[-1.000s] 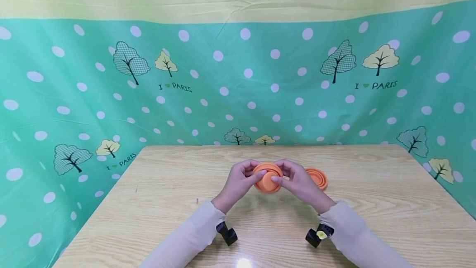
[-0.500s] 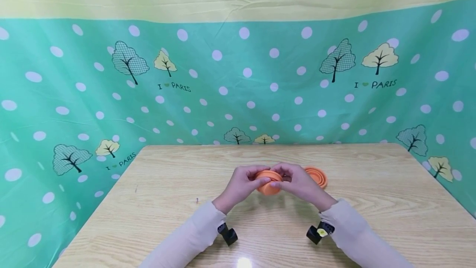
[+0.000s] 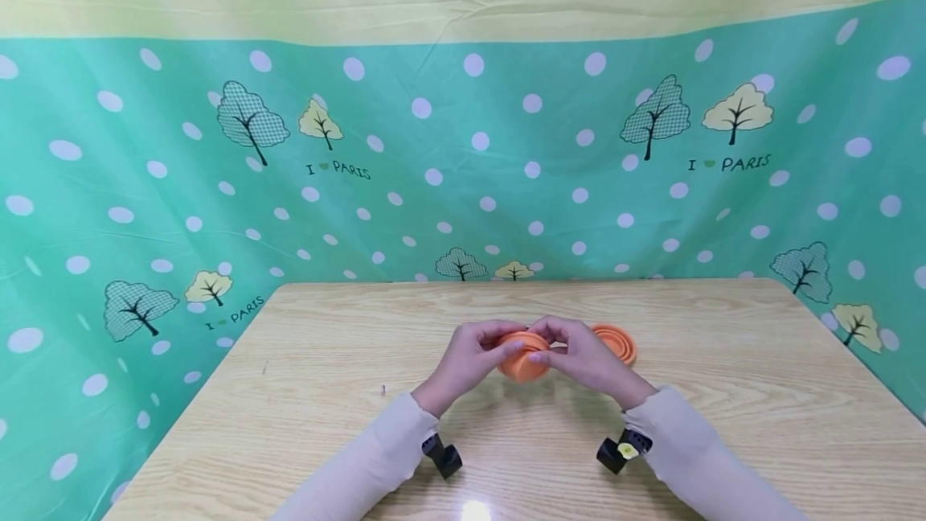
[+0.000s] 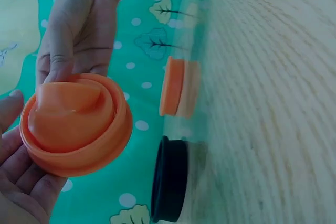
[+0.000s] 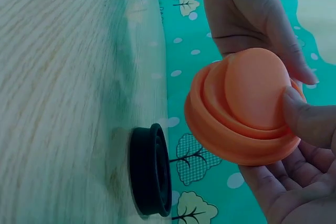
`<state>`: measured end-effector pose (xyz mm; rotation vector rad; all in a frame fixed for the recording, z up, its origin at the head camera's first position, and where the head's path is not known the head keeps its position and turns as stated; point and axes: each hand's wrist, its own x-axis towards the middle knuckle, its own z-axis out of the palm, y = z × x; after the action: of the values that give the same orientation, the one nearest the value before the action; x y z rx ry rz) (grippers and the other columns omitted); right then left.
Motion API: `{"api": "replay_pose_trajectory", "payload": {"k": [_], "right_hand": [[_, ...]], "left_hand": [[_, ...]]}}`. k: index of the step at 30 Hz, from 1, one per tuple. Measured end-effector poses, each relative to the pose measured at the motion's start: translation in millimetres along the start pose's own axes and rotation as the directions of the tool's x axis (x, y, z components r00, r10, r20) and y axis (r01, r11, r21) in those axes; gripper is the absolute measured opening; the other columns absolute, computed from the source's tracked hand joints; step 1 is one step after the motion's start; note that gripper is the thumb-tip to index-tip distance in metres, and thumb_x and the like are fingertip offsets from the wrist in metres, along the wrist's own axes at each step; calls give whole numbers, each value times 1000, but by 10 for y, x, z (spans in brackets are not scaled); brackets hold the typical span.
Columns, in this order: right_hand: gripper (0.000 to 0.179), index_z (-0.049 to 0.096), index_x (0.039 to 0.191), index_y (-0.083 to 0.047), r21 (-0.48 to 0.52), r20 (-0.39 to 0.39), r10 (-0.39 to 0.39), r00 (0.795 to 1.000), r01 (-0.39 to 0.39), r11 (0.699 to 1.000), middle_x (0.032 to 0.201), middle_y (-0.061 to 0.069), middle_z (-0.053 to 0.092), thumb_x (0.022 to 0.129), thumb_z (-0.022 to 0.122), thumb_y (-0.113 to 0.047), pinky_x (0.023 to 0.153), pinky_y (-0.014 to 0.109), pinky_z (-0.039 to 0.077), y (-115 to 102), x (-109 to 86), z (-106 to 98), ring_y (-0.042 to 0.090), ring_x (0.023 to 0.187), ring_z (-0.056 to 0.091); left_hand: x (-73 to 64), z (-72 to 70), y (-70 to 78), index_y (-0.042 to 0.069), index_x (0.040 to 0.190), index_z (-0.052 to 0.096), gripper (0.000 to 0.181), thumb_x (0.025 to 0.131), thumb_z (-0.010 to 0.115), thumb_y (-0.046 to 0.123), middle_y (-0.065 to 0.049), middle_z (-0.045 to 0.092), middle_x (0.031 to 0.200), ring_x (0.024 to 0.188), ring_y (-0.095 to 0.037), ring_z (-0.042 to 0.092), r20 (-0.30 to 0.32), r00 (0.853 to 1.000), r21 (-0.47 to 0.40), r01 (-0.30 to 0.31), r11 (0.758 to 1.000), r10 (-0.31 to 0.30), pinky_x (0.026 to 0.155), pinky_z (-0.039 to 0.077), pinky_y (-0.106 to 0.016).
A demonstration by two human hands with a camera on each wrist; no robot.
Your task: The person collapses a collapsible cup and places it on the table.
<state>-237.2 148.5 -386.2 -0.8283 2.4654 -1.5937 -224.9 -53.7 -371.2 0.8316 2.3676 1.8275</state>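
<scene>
An orange collapsible cup (image 3: 524, 368) is held in both hands above the table, tilted toward me. My left hand (image 3: 473, 358) grips its left side, thumb on the face turned to me, fingers behind. From the right, my right hand (image 3: 579, 352) grips it the same way. In the right wrist view the cup's round base (image 5: 257, 87) bulges out askew from its folded rings, with the right thumb (image 5: 307, 119) pressing at its edge. The left wrist view shows the same base slanting out of the rim (image 4: 79, 166).
A flat orange ringed piece (image 3: 616, 346) lies on the wooden table (image 3: 325, 376) just right of my right hand. A black round ringed piece (image 4: 170, 179) stands on the table in the wrist views, hidden in the head view. A polka-dot cloth (image 3: 405, 143) hangs behind.
The cup has tipped and come slightly lower, so its base now juts toward me. Both hands turned with it and kept their hold.
</scene>
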Motion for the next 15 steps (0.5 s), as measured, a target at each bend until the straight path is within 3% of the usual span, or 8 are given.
{"api": "replay_pose_trajectory", "payload": {"k": [5, 10, 15], "right_hand": [[22, 61, 106, -3, 12, -85, -3, 996, 4, 1000, 97, 8, 63, 88, 66, -15, 70, 26, 52, -17, -4, 6, 17, 87, 58], [25, 62, 107, 0, 60, -219, 0, 976, 13, 998, 96, 9, 63, 87, 68, -12, 73, 25, 50, -18, 11, 4, 17, 87, 59], [25, 62, 107, -1, 63, -239, 10, 971, 6, 998, 95, 7, 63, 87, 69, -14, 72, 24, 50, -30, 21, 12, 15, 86, 59]], "left_hand": [[16, -41, 14, -2, 121, 61, 32, 94, 58, 15, -16, 67, 111, 93, -12, 64, -2, 999, -37, 46, 998, -46, 79, 53, -23], [25, -47, 37, -4, 119, 59, 31, 96, 56, 17, -19, 66, 108, 93, -15, 65, -5, 997, -69, 72, 995, -72, 81, 53, -25], [18, -38, 52, -6, 110, 60, 24, 94, 59, 12, -21, 67, 102, 85, -8, 64, -49, 998, -72, 45, 996, -49, 76, 53, -22]]}}
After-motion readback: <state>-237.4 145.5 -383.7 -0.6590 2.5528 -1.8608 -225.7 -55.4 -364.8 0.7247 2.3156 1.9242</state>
